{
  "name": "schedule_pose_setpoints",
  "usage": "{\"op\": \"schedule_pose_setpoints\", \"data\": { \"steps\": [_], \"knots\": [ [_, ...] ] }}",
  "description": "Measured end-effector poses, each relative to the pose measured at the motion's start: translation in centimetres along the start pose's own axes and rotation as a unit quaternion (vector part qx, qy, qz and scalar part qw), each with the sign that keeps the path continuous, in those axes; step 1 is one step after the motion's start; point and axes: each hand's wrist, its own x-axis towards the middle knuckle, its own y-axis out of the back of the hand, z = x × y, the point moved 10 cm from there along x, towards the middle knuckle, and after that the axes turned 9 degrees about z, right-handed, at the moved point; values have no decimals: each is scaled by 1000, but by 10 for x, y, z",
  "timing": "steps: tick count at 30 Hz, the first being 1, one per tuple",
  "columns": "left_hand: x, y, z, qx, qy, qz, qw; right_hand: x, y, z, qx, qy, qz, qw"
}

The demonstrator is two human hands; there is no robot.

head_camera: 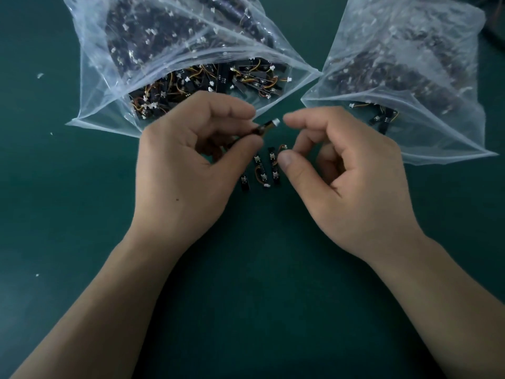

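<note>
A small black module is pinched between thumb and forefinger of the left hand and held above the table, just before the mouth of the left bag. Nothing is held by the right hand; its thumb and forefinger are parted, and the forefinger tip is just beside the module's white connector. A few loose modules are laid between the hands. Both clear bags are open. The left bag is filled with black modules, orange-yellow wires and white plugs. In the right bag, fewer are seen at the mouth. The held module is short, dark and white-tipped. Everything is laid on a dark green table flecked with white scraps.
</note>
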Motion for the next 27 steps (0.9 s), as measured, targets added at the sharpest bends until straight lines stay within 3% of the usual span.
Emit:
{"op": "schedule_pose_setpoints", "data": {
  "steps": [9, 19, 24, 27],
  "knots": [
    [-9, -13, 13, 5, -68, -64, 996, 1, 3, -6, 9, 35, 25, 999],
    [-9, -7, 13, -19, -43, -44, 998, 2, 3, -8, 14, 31, 21, 999],
    [6, 12, 12, 101, -82, 43, 991, 3, 6, -3, 18, 5, 36, 999],
    [20, 15, -9, 179, -8, 59, 982, 3, 5, -1, 36, -10, 38, 999]
  ]
}}
